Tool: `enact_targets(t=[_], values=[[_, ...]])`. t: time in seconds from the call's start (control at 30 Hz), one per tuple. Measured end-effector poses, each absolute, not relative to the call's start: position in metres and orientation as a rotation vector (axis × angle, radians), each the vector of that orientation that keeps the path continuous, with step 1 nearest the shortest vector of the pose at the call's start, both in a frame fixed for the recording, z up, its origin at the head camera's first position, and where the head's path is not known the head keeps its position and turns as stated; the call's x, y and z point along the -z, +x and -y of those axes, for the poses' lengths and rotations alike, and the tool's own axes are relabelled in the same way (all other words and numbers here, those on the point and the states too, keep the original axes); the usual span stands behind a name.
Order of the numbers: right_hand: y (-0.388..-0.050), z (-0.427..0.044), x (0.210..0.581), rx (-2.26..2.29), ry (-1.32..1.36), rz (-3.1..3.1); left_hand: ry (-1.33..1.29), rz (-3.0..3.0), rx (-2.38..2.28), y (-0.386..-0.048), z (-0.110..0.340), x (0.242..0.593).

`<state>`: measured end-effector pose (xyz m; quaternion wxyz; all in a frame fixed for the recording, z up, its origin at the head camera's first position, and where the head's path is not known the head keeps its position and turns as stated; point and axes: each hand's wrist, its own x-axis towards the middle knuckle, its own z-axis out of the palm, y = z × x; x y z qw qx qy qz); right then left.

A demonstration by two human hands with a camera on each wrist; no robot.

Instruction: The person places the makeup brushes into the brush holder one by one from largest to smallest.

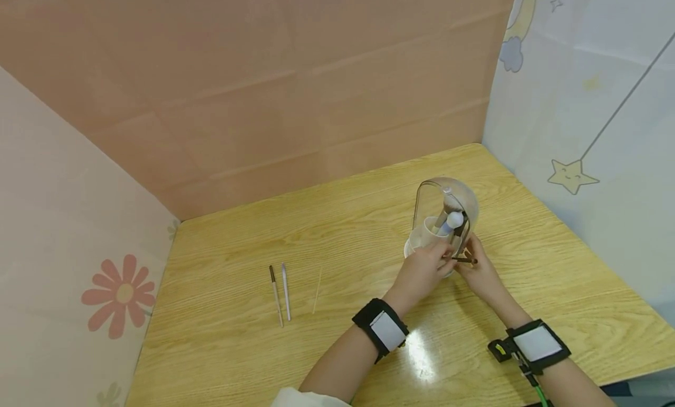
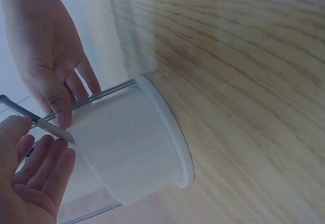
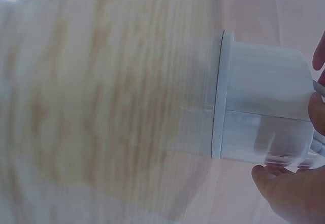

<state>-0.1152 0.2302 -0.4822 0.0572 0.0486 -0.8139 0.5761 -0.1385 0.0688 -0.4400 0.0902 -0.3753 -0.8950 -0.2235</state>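
Note:
On the right part of the table stands a makeup brush holder, a white cup (image 2: 124,145) under an open-fronted clear domed cover (image 1: 466,190). Several makeup brushes (image 1: 452,221) stand in it, heads up. My left hand (image 1: 422,271) is in front of the cup and pinches a slim brush (image 2: 52,128) between thumb and fingers. That brush is tilted, its dark end away from the cup and its pale part at the rim. At the cover's right side, my right hand (image 1: 479,273) grips its edge, thumb in front near the brush, fingers outside.
Left of the holder lie a slim dark-tipped brush (image 1: 276,296), a lavender stick (image 1: 286,291) and a thin pale stick (image 1: 317,290) on the wood-grain table (image 1: 227,348). Fabric walls (image 1: 316,102) close off the back and both sides.

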Motion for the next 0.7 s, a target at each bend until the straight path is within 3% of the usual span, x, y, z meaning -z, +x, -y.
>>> enact_targets(t=[0.4,0.7], values=[[-0.116,-0.229,0.483,-1.716,0.14,2.471,-1.007,2.765,0.729,-0.137,-0.062,0.437],[-0.118,-0.23,0.483,-1.704,0.152,2.468,-0.668,2.769,0.923,-0.15,-0.023,0.425]])
